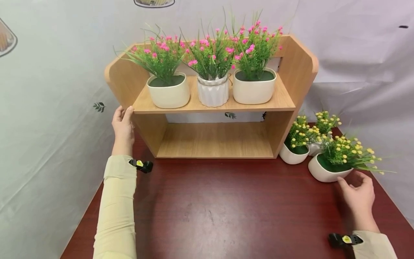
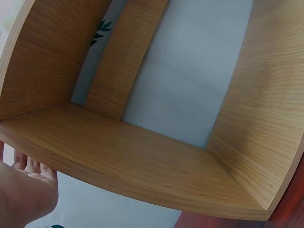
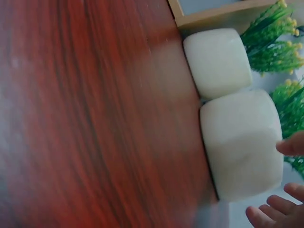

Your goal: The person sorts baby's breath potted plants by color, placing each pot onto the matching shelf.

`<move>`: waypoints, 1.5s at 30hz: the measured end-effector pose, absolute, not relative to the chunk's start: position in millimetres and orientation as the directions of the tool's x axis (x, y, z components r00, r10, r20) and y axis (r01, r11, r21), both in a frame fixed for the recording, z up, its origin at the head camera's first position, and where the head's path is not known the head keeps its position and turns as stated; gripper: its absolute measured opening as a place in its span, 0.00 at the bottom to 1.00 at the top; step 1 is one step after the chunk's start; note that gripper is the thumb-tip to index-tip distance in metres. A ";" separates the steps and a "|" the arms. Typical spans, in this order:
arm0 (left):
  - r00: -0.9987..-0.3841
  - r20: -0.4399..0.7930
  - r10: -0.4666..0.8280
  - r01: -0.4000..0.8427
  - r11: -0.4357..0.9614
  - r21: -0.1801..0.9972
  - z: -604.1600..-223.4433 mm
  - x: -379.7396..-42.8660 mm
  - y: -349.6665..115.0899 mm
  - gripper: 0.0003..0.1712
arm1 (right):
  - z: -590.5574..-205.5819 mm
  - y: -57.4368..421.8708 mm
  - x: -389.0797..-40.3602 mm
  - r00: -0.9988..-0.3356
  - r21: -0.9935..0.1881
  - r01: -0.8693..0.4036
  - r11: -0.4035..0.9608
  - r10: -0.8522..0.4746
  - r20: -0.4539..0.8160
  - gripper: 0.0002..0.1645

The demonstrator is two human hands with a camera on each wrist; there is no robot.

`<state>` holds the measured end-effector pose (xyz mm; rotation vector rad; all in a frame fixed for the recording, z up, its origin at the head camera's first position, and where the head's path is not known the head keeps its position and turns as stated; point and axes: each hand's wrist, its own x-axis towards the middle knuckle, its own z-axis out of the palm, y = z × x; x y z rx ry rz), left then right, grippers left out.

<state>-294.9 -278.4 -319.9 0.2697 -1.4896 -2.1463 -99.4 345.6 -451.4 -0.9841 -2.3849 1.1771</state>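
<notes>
A light wooden two-tier shelf (image 1: 213, 140) stands on a dark red table. My left hand (image 1: 123, 124) grips its left side panel, thumb at the front edge and fingers along the outer face; in the left wrist view the fingers (image 2: 35, 166) show beside that panel. At the right, a white oval pot (image 1: 326, 174) of yellow flowers rests on the table. My right hand (image 1: 359, 194) is at its near right side, fingers spread. In the right wrist view the thumb meets the pot's upper edge, while the other fingers (image 3: 270, 213) are near its end.
Three pots of pink flowers stand on the upper tier: a white oval pot (image 1: 169, 93), a fluted white pot (image 1: 212, 91) and another oval pot (image 1: 253, 90). Beside the shelf's right side is a second yellow-flowered pot (image 1: 293, 156), with a third yellow plant (image 1: 325, 122) behind.
</notes>
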 end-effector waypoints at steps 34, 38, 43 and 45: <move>-0.847 0.098 -0.523 0.242 -0.214 0.947 -321.3 -296.4 -282.4 0.14 | -466.9 401.1 -110.1 -0.959 -0.778 0.081 0.623 0.262 0.111 0.43; -0.855 0.089 -0.511 0.203 -0.171 0.964 -321.4 -295.6 -282.9 0.17 | -466.0 402.8 -110.8 -0.970 -0.786 -0.003 0.618 0.190 0.154 0.40; -0.854 0.083 -0.514 0.185 -0.151 0.971 -320.7 -295.5 -282.3 0.18 | -467.6 402.2 -115.1 -0.970 -0.831 -0.149 0.536 0.085 0.229 0.47; -0.853 0.086 -0.514 0.187 -0.148 0.971 -320.5 -295.2 -281.6 0.17 | -468.4 401.3 -116.4 -0.966 -0.836 -0.179 0.518 0.069 0.249 0.49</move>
